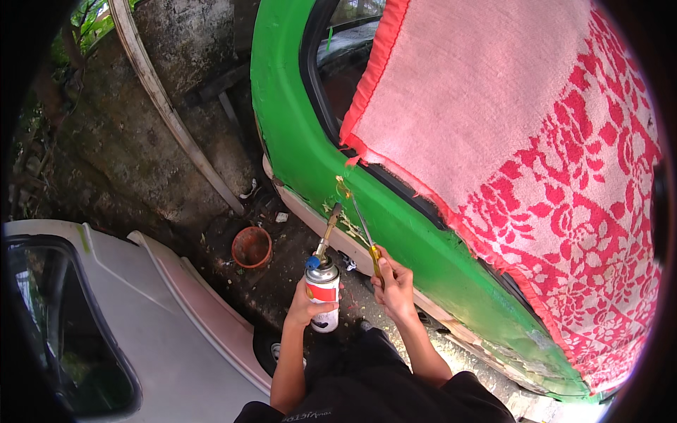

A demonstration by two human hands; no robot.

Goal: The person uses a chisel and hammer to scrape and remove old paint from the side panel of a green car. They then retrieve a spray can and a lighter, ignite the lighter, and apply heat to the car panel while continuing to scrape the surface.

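Note:
My left hand [305, 307] grips a red and white gas canister [323, 292] with a brass torch nozzle [328, 229] on top, aimed up at the green car door [296, 134]. My right hand [393, 285] holds a yellow-handled screwdriver [365, 236] whose thin shaft reaches to a patch of peeling paint [343, 187] on the door. The nozzle tip sits just below and left of that patch. No flame is visible.
A pink and red patterned cloth [536, 148] hangs over the green car's window and side. A white car [162, 317] stands at the lower left. A terracotta pot [252, 247] lies on the dirt ground, and a pale plank [169, 113] leans against a mossy wall.

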